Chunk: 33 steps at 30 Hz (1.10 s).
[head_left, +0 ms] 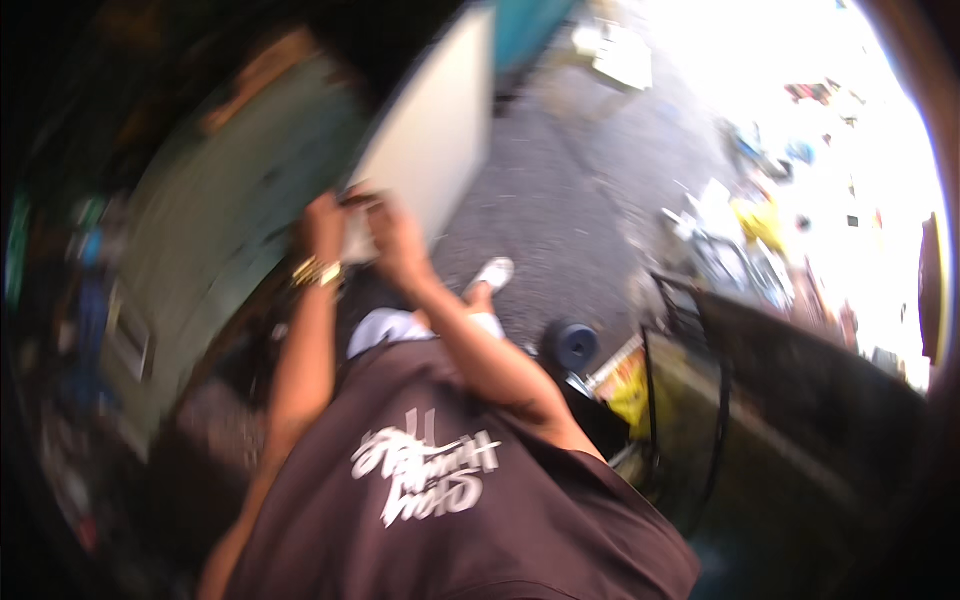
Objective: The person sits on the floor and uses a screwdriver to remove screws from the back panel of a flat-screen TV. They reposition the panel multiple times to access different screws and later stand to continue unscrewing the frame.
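We judge the white panel to be stiff, flat and fairly light but awkward for its breadth, with a smooth face that may slip, so it is best taken at opposite edges near a corner. It is carried in the air before the chest, above the grey pavement and beside the green wall; its long axis runs from the hands up and away to the right. Our left hand and right hand both grasp its lower end, though blur hides the fingers.
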Each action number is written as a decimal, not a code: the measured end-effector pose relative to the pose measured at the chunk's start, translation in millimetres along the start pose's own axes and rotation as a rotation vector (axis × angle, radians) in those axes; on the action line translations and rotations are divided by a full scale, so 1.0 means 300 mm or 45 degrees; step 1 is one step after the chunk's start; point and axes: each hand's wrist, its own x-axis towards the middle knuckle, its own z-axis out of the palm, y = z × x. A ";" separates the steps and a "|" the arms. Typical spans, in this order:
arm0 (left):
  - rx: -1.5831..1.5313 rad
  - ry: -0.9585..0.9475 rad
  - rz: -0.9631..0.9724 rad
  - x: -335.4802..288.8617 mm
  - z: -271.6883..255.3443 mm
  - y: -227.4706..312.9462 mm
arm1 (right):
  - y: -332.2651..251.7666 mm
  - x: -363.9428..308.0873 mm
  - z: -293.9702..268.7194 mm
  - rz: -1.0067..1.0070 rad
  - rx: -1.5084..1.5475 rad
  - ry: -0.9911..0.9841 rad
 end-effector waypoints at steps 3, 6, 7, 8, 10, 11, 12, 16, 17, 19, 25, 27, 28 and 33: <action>-0.904 -0.209 -0.003 0.044 0.032 -0.015 | -0.011 0.055 -0.024 -0.105 0.044 -0.010; 0.089 0.023 0.060 -0.001 -0.010 -0.026 | -0.020 0.076 -0.017 0.591 0.594 -0.096; 0.259 -0.057 -0.020 -0.002 -0.025 -0.024 | -0.016 0.071 -0.012 0.704 0.751 -0.153; 0.307 -0.017 0.064 -0.018 -0.030 -0.028 | -0.011 0.074 -0.002 0.703 0.710 -0.222; 0.187 -0.070 0.122 -0.023 -0.039 -0.033 | 0.004 0.079 0.006 0.755 0.632 -0.287; 0.098 -0.148 0.156 -0.007 -0.036 -0.030 | 0.011 0.085 0.001 0.679 0.759 -0.324; 0.046 -0.203 0.122 0.000 -0.038 -0.032 | 0.009 0.100 0.005 0.743 0.784 -0.279; 0.051 -0.218 0.154 0.018 -0.035 -0.031 | -0.019 0.145 -0.021 0.821 0.624 -0.307; 0.006 -0.219 0.142 0.010 -0.038 -0.032 | -0.029 0.142 -0.036 0.802 0.509 -0.277; 0.057 -0.090 0.162 0.001 -0.036 -0.026 | -0.049 0.139 -0.053 -0.004 -0.461 -0.220; -0.325 -0.468 0.165 -0.003 -0.093 -0.026 | -0.061 0.082 -0.059 -0.440 -0.769 -0.083; -0.502 -0.502 0.251 -0.002 -0.129 -0.031 | -0.050 0.078 -0.030 -0.238 -0.521 0.070; -0.564 -0.477 0.300 -0.011 -0.145 -0.042 | -0.038 0.075 -0.018 -0.188 -0.320 0.184; -0.775 -0.706 0.126 -0.067 -0.187 -0.133 | 0.049 0.023 -0.009 -0.030 -0.672 0.235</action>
